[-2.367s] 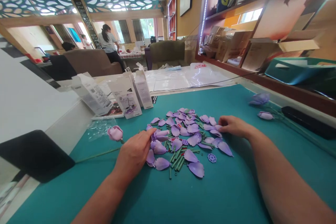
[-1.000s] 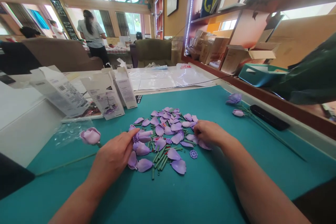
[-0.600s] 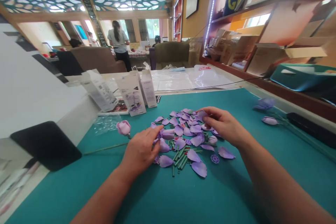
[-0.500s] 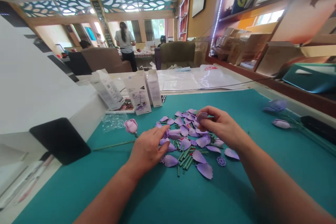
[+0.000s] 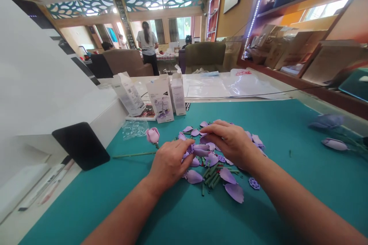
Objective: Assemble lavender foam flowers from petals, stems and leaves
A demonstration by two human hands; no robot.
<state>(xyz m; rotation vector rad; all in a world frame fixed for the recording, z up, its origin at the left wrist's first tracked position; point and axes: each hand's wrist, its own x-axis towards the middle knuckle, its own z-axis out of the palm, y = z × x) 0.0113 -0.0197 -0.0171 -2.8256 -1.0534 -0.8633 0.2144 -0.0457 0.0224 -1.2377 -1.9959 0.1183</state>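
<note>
My left hand (image 5: 171, 161) pinches a partly built purple toy flower (image 5: 201, 150) over the pile. My right hand (image 5: 234, 139) is closed on a purple petal (image 5: 204, 138), held close above the flower; its fingers partly hide it. Below both hands lie loose purple petals (image 5: 234, 192), short green stem tubes (image 5: 212, 177) and small red pieces. A purple wheel-shaped piece (image 5: 254, 183) rests beside my right forearm. Left of my left hand, a pink rosebud (image 5: 153, 135) lies on a green stem (image 5: 133, 155).
White boxes (image 5: 161, 101) stand at the back of the green mat (image 5: 184, 214), with a crumpled clear bag (image 5: 134, 129) in front. A black tablet-like panel (image 5: 82, 145) leans at the left. Purple flowers (image 5: 335, 144) lie far right. A person (image 5: 147, 44) stands in the background.
My right hand has moved left and slightly down with the petal, up to the flower in my left hand. The left hand keeps its pinch. The whole view has shifted sideways.
</note>
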